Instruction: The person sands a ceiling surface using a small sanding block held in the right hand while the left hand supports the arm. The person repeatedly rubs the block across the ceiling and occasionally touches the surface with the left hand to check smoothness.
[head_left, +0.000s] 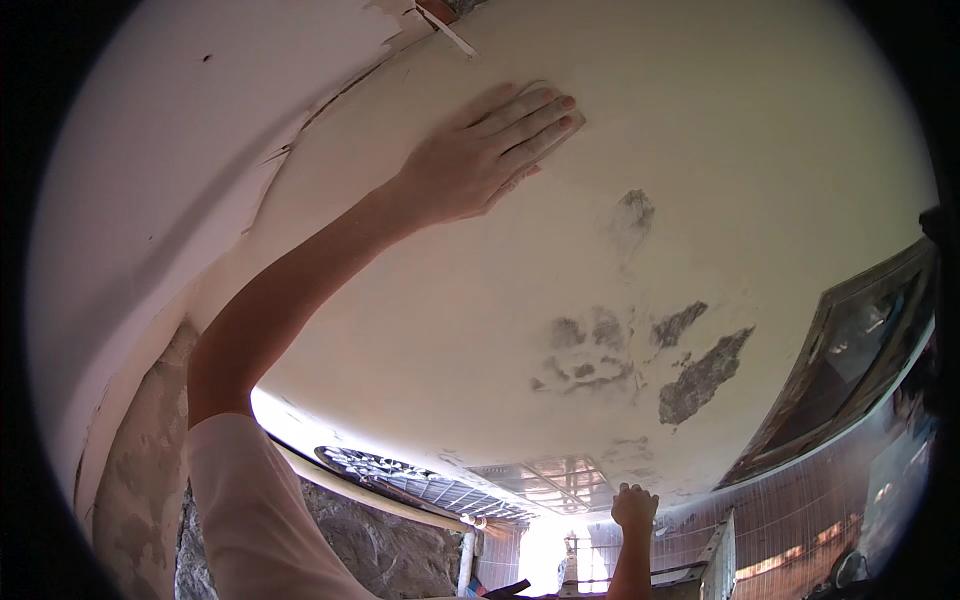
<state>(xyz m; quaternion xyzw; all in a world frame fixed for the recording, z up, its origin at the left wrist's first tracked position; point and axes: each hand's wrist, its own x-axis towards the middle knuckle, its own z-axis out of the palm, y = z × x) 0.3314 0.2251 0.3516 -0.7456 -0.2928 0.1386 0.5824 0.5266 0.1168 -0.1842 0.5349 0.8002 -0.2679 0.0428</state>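
Note:
My left hand (487, 154) lies flat against a pale plastered surface (420, 315), fingers pointing to the upper right and dusted white. Under the fingers it presses a thin folded sheet (579, 124), perhaps sandpaper; only the sheet's edges show past the fingertips. Low in the picture, my right hand (636, 504) is raised with its fingers curled into a fist. No object shows in that fist, and its palm side is hidden. Grey worn patches (705, 375) mark the plaster between the two hands, with a smaller one (637, 210) nearer the left.
A cracked joint (330, 105) separates the plaster from a whitish surface (150, 187) at left. A dark-framed window or cabinet (832, 367) stands at right. Below are a metal grille (427, 480), rough stone (382, 540) and a light frame, perhaps a ladder (720, 555).

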